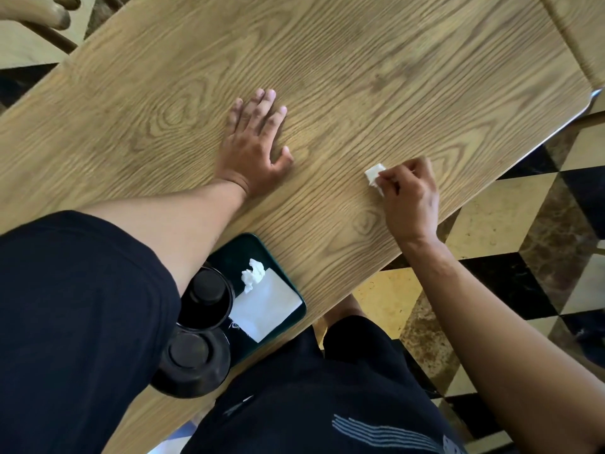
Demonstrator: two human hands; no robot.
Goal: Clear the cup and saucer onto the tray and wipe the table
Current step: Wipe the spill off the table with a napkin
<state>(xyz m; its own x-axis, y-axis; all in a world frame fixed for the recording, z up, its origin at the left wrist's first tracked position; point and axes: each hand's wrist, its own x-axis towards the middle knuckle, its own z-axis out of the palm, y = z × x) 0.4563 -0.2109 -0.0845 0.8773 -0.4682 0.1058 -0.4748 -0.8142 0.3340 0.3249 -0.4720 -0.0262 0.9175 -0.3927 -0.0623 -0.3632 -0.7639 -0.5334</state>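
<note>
Wood grain runs the length of the table [360,60], whose long axis slants from lower left to upper right across the head view. The person's left hand [255,142] lies flat on the tabletop, palm down, fingers straight and slightly spread, pointing away from the body toward the far edge, the thumb splayed to the right. Off to its right and well apart from it, the right hand [409,198] has its fingers curled around a small white wad of tissue [374,175], which it presses against the wood near the table's right edge; the wad pokes out to the left of the knuckles.

Closer to the body, a dark green tray [258,247] sits at the near edge of the table, its long side running roughly along that edge. On it lie a flat white napkin [265,306] and a crumpled white tissue [252,275] resting at the napkin's far corner. Two dark round pieces of crockery [199,339] stand beside the napkin on the tray's left, partly hidden by the left sleeve; I cannot tell cup from saucer.
</note>
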